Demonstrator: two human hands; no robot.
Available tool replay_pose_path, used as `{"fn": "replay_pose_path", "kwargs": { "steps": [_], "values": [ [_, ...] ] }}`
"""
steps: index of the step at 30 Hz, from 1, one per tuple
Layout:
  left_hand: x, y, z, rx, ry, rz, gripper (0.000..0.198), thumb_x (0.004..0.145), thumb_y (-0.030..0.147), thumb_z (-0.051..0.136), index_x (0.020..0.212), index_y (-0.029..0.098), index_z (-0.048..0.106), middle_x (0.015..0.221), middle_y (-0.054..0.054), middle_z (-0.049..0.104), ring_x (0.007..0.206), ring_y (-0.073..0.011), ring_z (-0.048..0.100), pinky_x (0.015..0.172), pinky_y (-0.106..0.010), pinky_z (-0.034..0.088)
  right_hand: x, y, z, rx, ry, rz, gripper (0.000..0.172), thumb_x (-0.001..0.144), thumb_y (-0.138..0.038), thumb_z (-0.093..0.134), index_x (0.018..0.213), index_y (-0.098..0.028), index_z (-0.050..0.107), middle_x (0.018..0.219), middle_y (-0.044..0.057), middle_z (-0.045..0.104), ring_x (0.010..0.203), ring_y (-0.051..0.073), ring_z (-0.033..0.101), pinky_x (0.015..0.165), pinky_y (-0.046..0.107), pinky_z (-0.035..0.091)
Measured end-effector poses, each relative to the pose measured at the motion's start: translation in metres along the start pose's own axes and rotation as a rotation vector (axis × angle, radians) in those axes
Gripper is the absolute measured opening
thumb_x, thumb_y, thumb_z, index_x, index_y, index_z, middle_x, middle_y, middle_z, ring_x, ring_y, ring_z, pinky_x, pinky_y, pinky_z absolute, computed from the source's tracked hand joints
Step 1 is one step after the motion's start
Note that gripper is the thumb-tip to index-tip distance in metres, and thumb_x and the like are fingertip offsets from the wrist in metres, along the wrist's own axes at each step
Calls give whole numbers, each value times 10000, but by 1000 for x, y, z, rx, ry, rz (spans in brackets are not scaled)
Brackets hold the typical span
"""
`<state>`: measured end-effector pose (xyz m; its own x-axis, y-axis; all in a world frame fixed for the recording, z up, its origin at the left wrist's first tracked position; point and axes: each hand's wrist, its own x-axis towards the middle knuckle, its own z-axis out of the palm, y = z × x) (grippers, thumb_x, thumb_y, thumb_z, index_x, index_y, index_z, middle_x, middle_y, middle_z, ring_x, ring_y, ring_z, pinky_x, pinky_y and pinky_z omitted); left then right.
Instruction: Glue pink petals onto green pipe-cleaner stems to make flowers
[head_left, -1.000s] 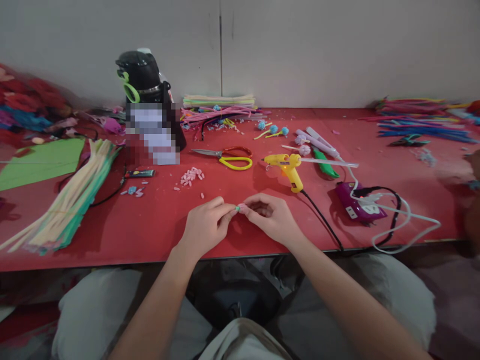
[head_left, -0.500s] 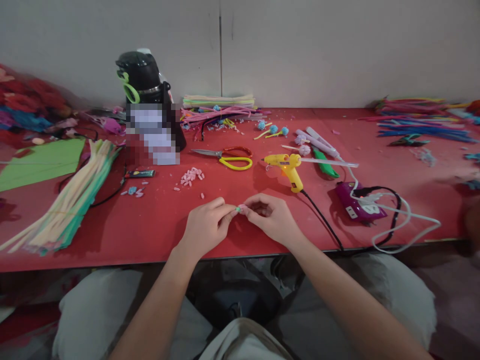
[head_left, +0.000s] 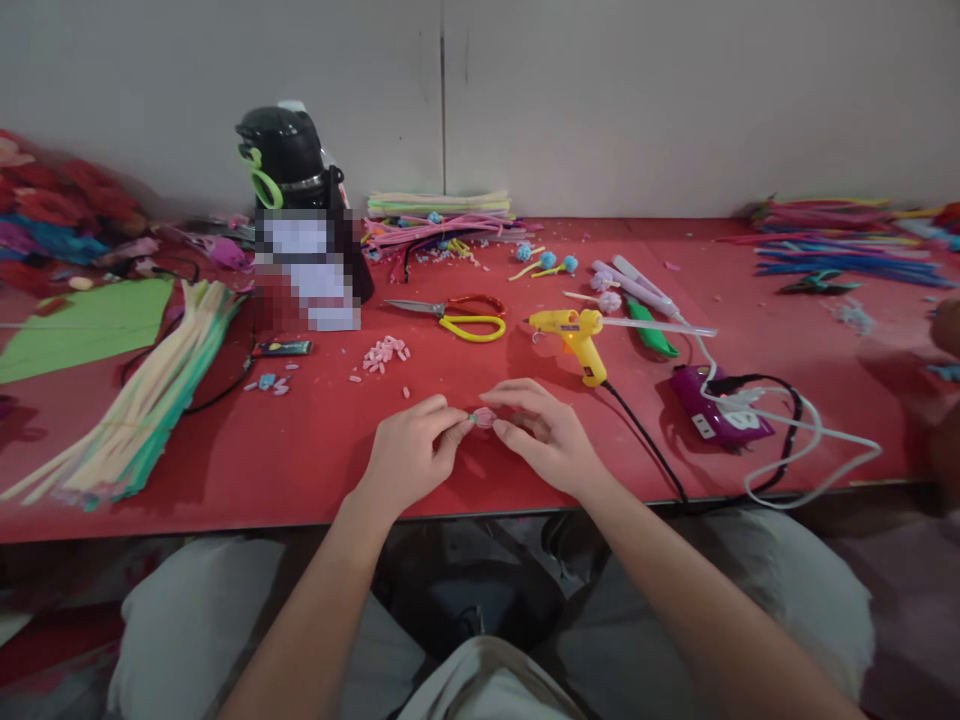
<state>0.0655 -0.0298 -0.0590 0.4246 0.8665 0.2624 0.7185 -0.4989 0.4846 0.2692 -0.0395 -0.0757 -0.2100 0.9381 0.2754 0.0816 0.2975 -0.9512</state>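
My left hand (head_left: 415,445) pinches the green end of a small pink pipe-cleaner flower (head_left: 484,418) between thumb and forefinger, just above the table. At the flower's pink end is my right hand (head_left: 551,438), thumb and fingers apart; whether a fingertip still touches the pink part I cannot tell. Beyond my left hand lies a small pile of short pink pipe-cleaner pieces (head_left: 385,353), with one loose piece nearer. Scissors (head_left: 472,325) with one red and one yellow handle lie past both hands. A yellow glue gun (head_left: 581,340) rests beyond my right hand, a clear stick in its back.
Left are a pipe-cleaner bundle (head_left: 142,400), green sheet (head_left: 82,330) and black bottle (head_left: 285,160). Blue pompoms (head_left: 546,260) on stems lie behind. Cords run from a purple power box (head_left: 712,405) at right. Another person's hand (head_left: 946,328) shows at the right edge.
My right fingers have spread and loosened from around the pink part of the flower, so more of it shows. My left hand keeps its pinch. At far right, another person's hand has moved.
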Motion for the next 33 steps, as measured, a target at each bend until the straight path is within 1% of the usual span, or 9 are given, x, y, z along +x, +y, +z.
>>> {"fn": "replay_pose_path", "kwargs": {
  "steps": [2, 4, 8, 14, 20, 28, 33],
  "values": [
    [0, 0, 0, 4, -4, -1, 294, 1001, 328, 485, 840, 201, 695, 753, -4, 562, 678, -138, 522, 601, -263, 339, -1, -1, -1, -36, -27, -35, 236, 904, -266, 640, 1121, -283, 731, 1186, 88, 583, 1100, 218, 642, 906, 389, 591],
    [0, 0, 0, 5, 1, 3, 296, 997, 317, 481, 812, 199, 681, 747, -6, 551, 675, -140, 514, 601, -265, 337, -2, -2, -1, -78, -39, -57, 217, 904, -252, 635, 1089, -276, 746, 1179, 93, 596, 1149, 235, 624, 931, 409, 583],
    [0, 0, -1, -6, 1, 13, 286, 986, 287, 486, 780, 194, 660, 741, -5, 542, 662, -140, 498, 598, -267, 331, -2, -4, -2, -99, -51, -72, 213, 908, -242, 624, 1074, -270, 753, 1169, 100, 608, 1181, 247, 610, 924, 412, 587],
    [0, 0, -1, -17, -9, 22, 267, 982, 273, 495, 787, 195, 661, 744, 0, 540, 666, -135, 501, 601, -267, 336, -2, -3, -2, -149, -52, -106, 225, 905, -219, 628, 1083, -269, 756, 1173, 96, 617, 1121, 238, 633, 944, 430, 569],
    [0, 0, -1, -21, -19, 15, 277, 984, 279, 483, 794, 199, 667, 753, -8, 556, 672, -142, 514, 610, -270, 351, -2, -2, -2, -194, -39, -114, 193, 912, -239, 629, 1055, -264, 756, 1158, 96, 623, 1099, 236, 641, 963, 443, 556],
    [-1, 1, -3, -70, -20, 17, 277, 988, 278, 485, 786, 194, 655, 750, 0, 550, 673, -134, 508, 616, -266, 352, -2, -4, -1, -209, -39, -125, 178, 922, -241, 620, 1037, -258, 754, 1139, 97, 621, 1081, 236, 645, 963, 449, 555],
    [-1, 0, -3, -88, -15, 15, 267, 986, 277, 497, 785, 187, 647, 753, 6, 546, 676, -129, 503, 628, -265, 358, -2, -5, -2, -172, -48, -117, 192, 919, -230, 620, 1055, -258, 752, 1152, 97, 614, 1096, 238, 643, 953, 443, 565]
  ]
}}
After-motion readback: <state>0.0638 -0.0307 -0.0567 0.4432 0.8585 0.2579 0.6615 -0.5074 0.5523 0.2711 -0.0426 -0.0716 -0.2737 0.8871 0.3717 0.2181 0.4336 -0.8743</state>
